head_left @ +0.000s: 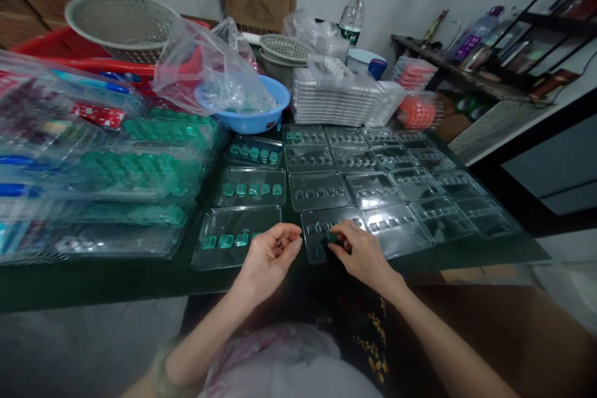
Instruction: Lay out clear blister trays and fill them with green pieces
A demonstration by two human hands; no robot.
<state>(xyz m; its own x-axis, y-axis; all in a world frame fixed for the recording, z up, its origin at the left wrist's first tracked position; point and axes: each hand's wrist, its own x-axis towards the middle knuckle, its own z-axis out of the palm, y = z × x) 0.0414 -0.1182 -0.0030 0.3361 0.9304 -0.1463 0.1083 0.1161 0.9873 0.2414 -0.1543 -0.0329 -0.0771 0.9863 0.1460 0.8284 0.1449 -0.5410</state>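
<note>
My right hand (361,255) pinches a small dark green translucent block (332,237) between thumb and fingertips. It is over the front clear plastic tray (310,217), which has a row of small square recesses. Another green piece (319,251) shows dimly in that tray's lower part. Just to the left, my left hand (270,255) is closed with thumb and fingers curled together; whatever it holds, if anything, is hidden. It partly covers a clear tray (198,258) with a row of green blocks (226,240). Two trays behind, including one middle tray (252,175), also carry rows of green blocks.
More clear trays (396,233) lie in rows to the right. Filled packages (135,168) are piled at left. Behind stand a light blue basin (280,93) with a plastic bag (186,62), stacked clear trays (331,99), a colander (116,18) and a bottle (353,15).
</note>
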